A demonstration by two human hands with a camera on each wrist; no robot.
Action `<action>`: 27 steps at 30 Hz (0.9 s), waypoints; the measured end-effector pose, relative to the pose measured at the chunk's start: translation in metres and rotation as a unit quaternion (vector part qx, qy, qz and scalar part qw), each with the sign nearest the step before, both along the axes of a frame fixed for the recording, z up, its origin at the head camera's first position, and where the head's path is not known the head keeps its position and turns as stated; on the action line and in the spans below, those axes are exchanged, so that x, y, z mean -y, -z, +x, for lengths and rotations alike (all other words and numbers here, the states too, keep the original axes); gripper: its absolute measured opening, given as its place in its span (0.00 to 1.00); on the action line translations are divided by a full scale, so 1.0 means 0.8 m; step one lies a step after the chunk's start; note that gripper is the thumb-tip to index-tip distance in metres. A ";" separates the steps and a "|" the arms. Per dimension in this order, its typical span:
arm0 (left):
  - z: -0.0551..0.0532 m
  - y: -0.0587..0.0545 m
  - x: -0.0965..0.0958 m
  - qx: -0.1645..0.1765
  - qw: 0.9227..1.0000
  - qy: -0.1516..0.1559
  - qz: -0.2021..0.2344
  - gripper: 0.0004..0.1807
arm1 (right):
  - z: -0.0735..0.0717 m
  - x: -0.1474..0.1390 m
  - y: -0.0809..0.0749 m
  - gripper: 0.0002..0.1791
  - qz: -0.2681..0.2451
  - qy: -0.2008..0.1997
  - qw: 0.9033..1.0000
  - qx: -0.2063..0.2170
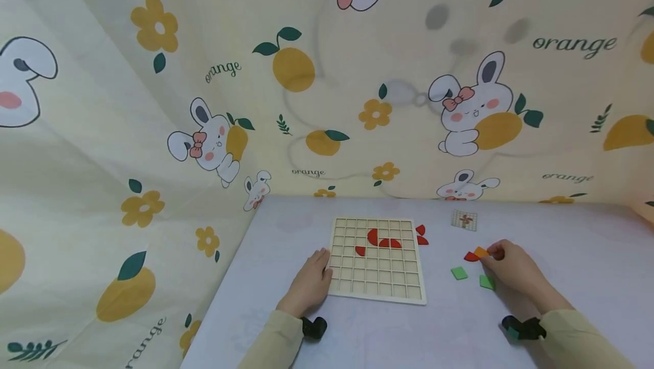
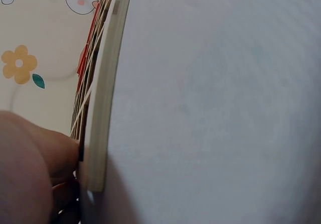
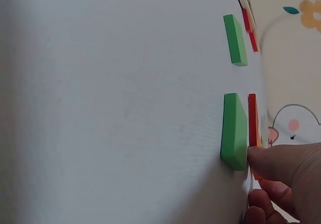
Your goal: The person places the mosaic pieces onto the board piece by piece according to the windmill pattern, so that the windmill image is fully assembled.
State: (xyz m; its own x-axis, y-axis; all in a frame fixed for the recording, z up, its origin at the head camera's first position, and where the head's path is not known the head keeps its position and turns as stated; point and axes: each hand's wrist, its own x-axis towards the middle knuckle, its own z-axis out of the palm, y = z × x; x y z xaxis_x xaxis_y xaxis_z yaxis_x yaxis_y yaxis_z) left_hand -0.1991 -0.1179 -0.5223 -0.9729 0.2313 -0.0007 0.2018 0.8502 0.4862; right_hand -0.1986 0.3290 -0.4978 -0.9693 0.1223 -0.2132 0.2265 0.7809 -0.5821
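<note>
A pale grid board (image 1: 375, 288) lies on the table, holding several red pieces (image 1: 373, 237). Along its left edge rests my left hand (image 1: 309, 281), fingers extended and the thumb against the rim; the left wrist view shows that hand touching the board's side (image 2: 103, 103). To the right of the board, my right hand (image 1: 516, 269) pinches an orange tile (image 1: 481, 252) between thumb and fingers. A red quarter-round piece (image 1: 470, 256) is right beside the orange tile. Close by lie two green tiles, one near the hand (image 1: 487, 282) and the other further left (image 1: 459, 273).
Loose red pieces (image 1: 421, 235) lie against the board's right edge. A small card with a grid and red pattern (image 1: 464, 219) is farther back. A printed cloth (image 1: 327, 102) stands behind and to the left of the white table (image 1: 378, 335).
</note>
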 end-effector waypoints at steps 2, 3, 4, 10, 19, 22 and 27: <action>-0.001 0.000 0.000 -0.002 1.000 0.001 0.001 0.27 | 0.000 -0.001 -0.002 0.26 -0.004 -0.002 1.000 0.004; -0.001 -0.001 -0.001 -0.001 1.000 0.000 0.001 0.27 | -0.001 -0.001 -0.003 0.26 -0.006 -0.004 1.000 0.005; -0.001 -0.001 -0.001 -0.001 1.000 0.001 0.002 0.27 | -0.001 -0.002 -0.003 0.26 -0.006 -0.003 1.000 0.006; -0.002 -0.001 -0.002 -0.006 1.000 0.003 0.003 0.27 | -0.003 -0.002 -0.002 0.26 -0.005 -0.002 1.000 0.012; -0.001 -0.003 -0.001 -0.007 1.000 0.005 0.005 0.27 | -0.002 0.000 -0.006 0.25 -0.012 -0.001 1.000 0.021; -0.001 -0.003 -0.001 -0.006 1.000 0.004 0.004 0.27 | -0.003 0.000 -0.005 0.25 -0.011 -0.002 1.000 0.019; 0.000 -0.003 0.000 0.000 1.000 0.002 0.002 0.27 | -0.004 0.002 -0.001 0.25 -0.020 -0.006 1.000 0.009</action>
State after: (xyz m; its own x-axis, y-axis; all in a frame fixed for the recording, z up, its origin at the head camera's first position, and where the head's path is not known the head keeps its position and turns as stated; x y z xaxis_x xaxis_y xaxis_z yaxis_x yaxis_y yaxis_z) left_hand -0.1994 -0.1178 -0.5198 -0.9721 0.2344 0.0006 0.2046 0.8473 0.4901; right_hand -0.2016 0.3276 -0.4967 -0.9665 0.1025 -0.2351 0.2287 0.7597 -0.6088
